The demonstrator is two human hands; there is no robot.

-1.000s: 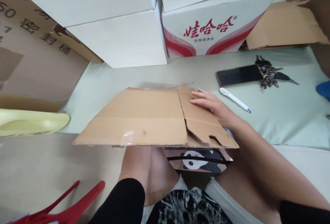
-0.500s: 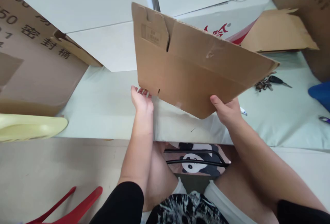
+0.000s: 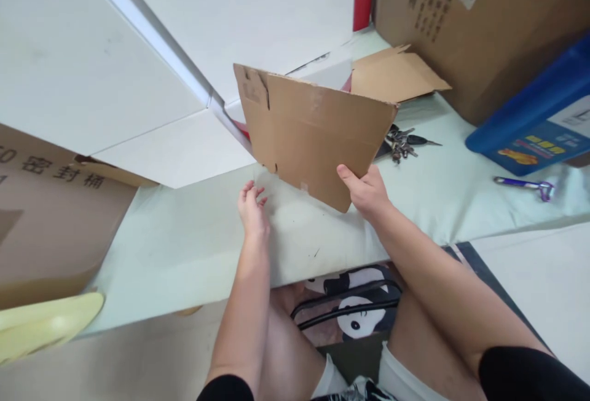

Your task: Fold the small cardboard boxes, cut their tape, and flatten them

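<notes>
A flattened cardboard box [image 3: 313, 136] is held up at a tilt above the pale green cloth, its slotted flaps along the upper left edge. My right hand [image 3: 369, 192] grips its lower right corner, thumb on the near face and the other fingers hidden behind. Just below the box's lower left corner is my left hand [image 3: 253, 207], apart from the cardboard, its fingers loosely curled and separated with nothing in them. Behind the box's right edge lies a bunch of keys [image 3: 403, 142], partly covered.
Behind stand white panels [image 3: 152, 136] and another piece of cardboard [image 3: 396, 75]. Large cartons [image 3: 55, 222] flank both sides. At right are a blue container [image 3: 530, 124] and a purple pen-like tool [image 3: 523, 184]; a yellow-green plastic piece [image 3: 50, 324] lies at left.
My view has turned to the right, bringing the blue container into sight. My left hand has come away from the cardboard's lower edge. The right hand keeps its hold, and the cardboard has moved farther away.
</notes>
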